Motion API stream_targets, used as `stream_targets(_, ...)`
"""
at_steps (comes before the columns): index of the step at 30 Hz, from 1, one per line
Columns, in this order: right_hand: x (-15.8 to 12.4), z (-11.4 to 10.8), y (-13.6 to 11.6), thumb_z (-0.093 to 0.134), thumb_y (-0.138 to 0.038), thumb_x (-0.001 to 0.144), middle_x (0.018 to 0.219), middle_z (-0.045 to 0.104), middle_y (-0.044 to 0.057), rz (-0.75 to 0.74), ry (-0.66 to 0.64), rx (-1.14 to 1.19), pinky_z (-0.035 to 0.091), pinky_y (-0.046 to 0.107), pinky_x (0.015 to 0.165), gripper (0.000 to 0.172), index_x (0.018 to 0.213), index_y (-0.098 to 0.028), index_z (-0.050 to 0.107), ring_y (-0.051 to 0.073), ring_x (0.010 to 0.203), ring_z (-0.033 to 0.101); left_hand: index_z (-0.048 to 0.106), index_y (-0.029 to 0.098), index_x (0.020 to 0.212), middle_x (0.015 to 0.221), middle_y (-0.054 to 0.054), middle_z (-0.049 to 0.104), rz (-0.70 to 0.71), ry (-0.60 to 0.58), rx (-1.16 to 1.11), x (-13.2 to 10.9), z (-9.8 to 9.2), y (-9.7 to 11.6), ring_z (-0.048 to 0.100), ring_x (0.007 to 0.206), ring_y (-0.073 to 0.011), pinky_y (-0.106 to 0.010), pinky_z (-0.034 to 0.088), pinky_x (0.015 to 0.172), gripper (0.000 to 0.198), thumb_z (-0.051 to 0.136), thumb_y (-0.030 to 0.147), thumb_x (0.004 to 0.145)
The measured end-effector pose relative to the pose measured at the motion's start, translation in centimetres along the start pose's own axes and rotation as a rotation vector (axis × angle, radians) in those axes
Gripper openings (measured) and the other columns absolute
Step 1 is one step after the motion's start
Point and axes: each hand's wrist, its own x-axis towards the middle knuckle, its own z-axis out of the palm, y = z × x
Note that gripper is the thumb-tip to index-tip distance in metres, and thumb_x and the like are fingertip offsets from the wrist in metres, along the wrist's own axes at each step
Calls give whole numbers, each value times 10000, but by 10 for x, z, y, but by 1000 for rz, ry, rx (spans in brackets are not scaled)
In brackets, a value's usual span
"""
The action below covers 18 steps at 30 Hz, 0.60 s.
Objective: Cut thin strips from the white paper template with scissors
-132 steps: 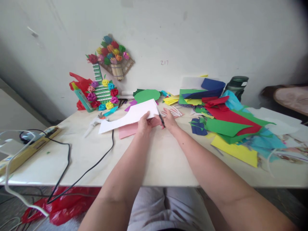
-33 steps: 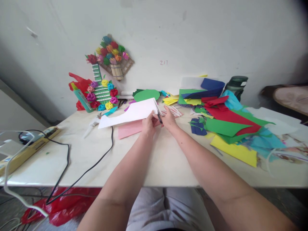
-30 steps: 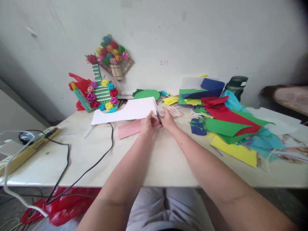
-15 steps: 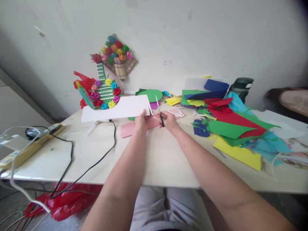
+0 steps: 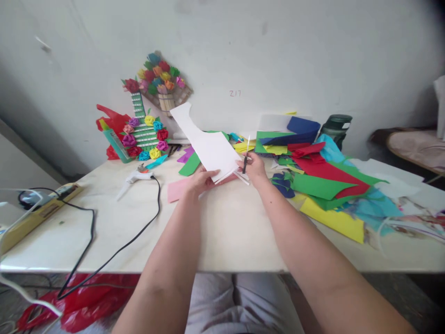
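Left hand (image 5: pixel 201 178) pinches lower edge of white curve-cut paper sheet (image 5: pixel 208 144) above worktop (image 5: pixel 225 222) centre | right hand (image 5: pixel 256 168) fisted on black-handled scissors (image 5: pixel 246 154) | sheet judged light, floppy, tearable: grip beside cut line.

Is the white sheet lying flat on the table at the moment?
No, the left hand holds the white sheet raised above the table, its far end tilted up, beside the scissors in the right hand.

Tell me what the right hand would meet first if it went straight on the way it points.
Likely the yellow paper scraps just beyond the right hand and its scissors, right of the white sheet; depth unclear.
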Motion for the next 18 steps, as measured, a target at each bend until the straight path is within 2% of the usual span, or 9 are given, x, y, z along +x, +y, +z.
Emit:
stream_targets(6, -10, 1, -12, 743, -259, 598, 476, 529, -64, 87, -92, 60, 366, 164, 348, 291, 801, -146, 566, 65, 374, 482, 637, 107, 964, 1022, -118, 675, 83, -12, 29, 6, -10, -3, 634, 926, -235, -359, 500, 852, 398, 755, 141, 585)
stream_targets(12, -3, -4, -4, 740, -260, 598, 543, 565, -68, 80, 58, 75, 276, 144, 308, 376, 914, -153, 567, 52, 361, 494, 642, 116, 960, 1008, -115, 679, 35, -56, 87, 4, -9, -2, 639, 907, -232, -342, 513, 815, 385, 753, 143, 592)
stream_targets(16, -2, -9, -1, 774, -288, 552, 510, 539, -78, 83, -69, 81, 296, 147, 317, 419, 891, -154, 567, 56, 365, 492, 638, 134, 988, 1017, -115, 677, -13, -74, 71, 2, -8, -1, 645, 900, -243, -353, 525, 794, 422, 738, 87, 581)
stream_targets(18, -2, -10, -1, 780, -296, 545, 501, 538, -72, 90, -123, 89, 284, 150, 309, 421, 873, -154, 558, 61, 366, 494, 640, 131, 973, 980, -117, 683, -20, -46, 42, 2, -8, -1, 654, 861, -243, -352, 539, 758, 395, 729, 77, 592)
